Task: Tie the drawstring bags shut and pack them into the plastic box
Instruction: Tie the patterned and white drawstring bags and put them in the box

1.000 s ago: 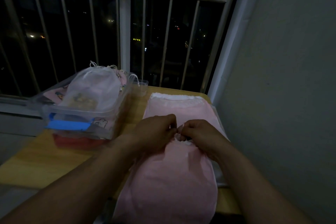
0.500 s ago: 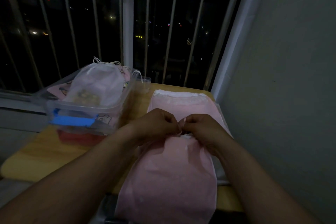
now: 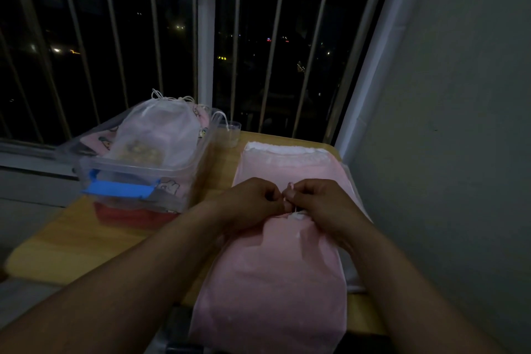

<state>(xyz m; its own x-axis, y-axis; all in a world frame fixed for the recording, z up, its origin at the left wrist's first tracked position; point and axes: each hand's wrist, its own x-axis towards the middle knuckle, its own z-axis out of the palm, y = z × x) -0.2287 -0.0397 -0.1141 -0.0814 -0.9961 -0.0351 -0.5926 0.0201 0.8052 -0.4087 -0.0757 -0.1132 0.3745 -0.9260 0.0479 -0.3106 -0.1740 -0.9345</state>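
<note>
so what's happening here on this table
A person is tying a pink drawstring bag at the near edge of the table. The left hand and right hand both pinch its cord at the gathered neck. A second pink bag lies flat just behind it. To the left, the clear plastic box already holds a white mesh bag on top of patterned bags.

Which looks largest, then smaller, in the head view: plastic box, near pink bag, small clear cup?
1. near pink bag, only slightly; it lies closer to the camera, so its rank over the box is unsure
2. plastic box
3. small clear cup, clearly smallest
</note>
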